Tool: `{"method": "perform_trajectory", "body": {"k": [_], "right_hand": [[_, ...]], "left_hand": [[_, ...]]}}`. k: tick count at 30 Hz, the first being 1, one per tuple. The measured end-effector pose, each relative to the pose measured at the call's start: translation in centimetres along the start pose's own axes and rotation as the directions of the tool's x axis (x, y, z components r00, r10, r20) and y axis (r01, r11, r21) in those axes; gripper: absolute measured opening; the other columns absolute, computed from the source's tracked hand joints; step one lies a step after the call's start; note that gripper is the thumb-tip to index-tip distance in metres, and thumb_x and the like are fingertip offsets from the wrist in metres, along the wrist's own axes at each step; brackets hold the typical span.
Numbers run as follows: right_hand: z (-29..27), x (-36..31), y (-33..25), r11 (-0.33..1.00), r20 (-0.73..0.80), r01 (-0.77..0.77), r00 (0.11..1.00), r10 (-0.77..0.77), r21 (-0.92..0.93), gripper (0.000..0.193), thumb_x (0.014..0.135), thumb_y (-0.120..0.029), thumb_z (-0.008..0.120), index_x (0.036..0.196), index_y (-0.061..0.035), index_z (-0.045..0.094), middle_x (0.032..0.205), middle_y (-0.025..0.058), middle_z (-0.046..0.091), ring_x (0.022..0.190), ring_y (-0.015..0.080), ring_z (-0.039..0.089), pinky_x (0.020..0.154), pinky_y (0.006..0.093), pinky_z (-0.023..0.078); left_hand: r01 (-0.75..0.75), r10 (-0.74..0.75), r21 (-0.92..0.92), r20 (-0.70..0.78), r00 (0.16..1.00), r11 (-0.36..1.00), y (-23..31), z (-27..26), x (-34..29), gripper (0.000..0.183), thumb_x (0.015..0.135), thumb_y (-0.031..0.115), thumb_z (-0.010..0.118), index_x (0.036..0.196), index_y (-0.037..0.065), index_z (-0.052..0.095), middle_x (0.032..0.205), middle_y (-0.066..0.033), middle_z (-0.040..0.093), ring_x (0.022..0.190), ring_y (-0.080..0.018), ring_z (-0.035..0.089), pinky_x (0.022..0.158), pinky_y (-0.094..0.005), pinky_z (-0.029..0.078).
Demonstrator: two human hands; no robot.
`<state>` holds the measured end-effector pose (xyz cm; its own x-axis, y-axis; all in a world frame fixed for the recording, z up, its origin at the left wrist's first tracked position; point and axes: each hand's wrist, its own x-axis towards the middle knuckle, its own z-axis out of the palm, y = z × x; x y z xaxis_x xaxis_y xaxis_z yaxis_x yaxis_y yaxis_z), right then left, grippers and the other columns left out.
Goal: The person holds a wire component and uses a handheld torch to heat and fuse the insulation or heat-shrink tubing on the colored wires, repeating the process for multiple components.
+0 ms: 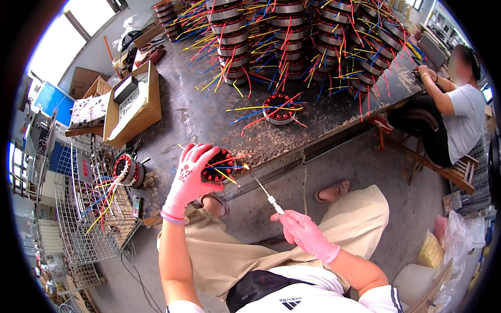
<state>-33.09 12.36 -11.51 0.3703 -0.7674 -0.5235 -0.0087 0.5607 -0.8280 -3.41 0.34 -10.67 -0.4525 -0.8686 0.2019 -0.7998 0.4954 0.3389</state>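
Observation:
My left hand (189, 176), in a pink glove, grips a round motor stator (218, 166) with copper windings and red, yellow and blue lead wires, at the near edge of the dark workbench (209, 112). My right hand (304, 233), also pink-gloved, holds a thin metal rod tool (263, 190) by its white handle. The tool's tip touches the wires at the stator's right side, where a small bright spot shows. Another stator (279, 110) with spread wires lies alone further back on the bench.
Stacks of stators (292, 36) with coloured wires fill the bench's far side. A cardboard box (136, 101) sits at the left. A wire basket (96, 208) with another stator (128, 171) stands beside my left knee. Another person (454, 112) sits at the right.

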Motion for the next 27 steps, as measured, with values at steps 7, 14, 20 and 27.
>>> {"method": "perform_trajectory", "body": {"k": [7, 14, 20, 27], "right_hand": [[0.1, 0.1, 0.1, 1.000, -0.001, 0.002, 1.000, -0.002, 0.019, 0.031, 0.103, -0.025, 0.046, 0.113, -0.0007, 0.062, 0.060, -0.0035, 0.044, 0.050, 0.0041, 0.038, 0.047, 0.0218, 0.030], [0.1, -0.1, 0.1, 0.999, 0.003, 0.010, 1.000, -0.010, 0.037, 0.029, 0.103, -0.023, 0.046, 0.112, -0.0002, 0.062, 0.061, -0.0040, 0.044, 0.051, 0.0039, 0.038, 0.047, 0.0217, 0.030], [0.1, 0.2, 0.8, 0.999, -0.002, 0.029, 1.000, -0.029, 0.040, 0.033, 0.104, -0.028, 0.045, 0.116, -0.0027, 0.063, 0.057, -0.0041, 0.044, 0.049, 0.0035, 0.035, 0.046, 0.0218, 0.027], [0.1, 0.1, 0.6, 0.998, -0.004, 0.023, 1.000, -0.023, 0.059, 0.034, 0.104, -0.029, 0.045, 0.116, -0.0027, 0.062, 0.056, -0.0044, 0.044, 0.049, 0.0031, 0.034, 0.045, 0.0217, 0.026]], "left_hand": [[-0.005, 0.005, -0.011, 0.004, 1.000, 1.000, -0.1, 0.1, 0.1, 0.095, 0.047, 0.022, 0.089, 0.134, 0.010, 0.054, 0.136, -0.0144, 0.051, 0.132, -0.0351, 0.041, 0.117, -0.0503, 0.024], [-0.014, 0.014, -0.001, -0.010, 1.000, 1.000, 0.0, -0.1, 0.0, 0.090, 0.050, 0.024, 0.087, 0.133, 0.011, 0.054, 0.133, -0.0133, 0.052, 0.130, -0.0318, 0.044, 0.117, -0.0504, 0.025], [-0.013, 0.013, 0.001, -0.005, 1.000, 1.000, 0.0, 0.1, 0.0, 0.092, 0.049, 0.023, 0.088, 0.134, 0.011, 0.054, 0.135, -0.0135, 0.052, 0.131, -0.0328, 0.042, 0.117, -0.0499, 0.025], [-0.007, 0.007, -0.001, 0.020, 1.000, 1.000, -0.2, 0.0, -0.1, 0.096, 0.049, 0.023, 0.089, 0.136, 0.011, 0.052, 0.139, -0.0138, 0.050, 0.134, -0.0350, 0.040, 0.118, -0.0496, 0.023]]}}
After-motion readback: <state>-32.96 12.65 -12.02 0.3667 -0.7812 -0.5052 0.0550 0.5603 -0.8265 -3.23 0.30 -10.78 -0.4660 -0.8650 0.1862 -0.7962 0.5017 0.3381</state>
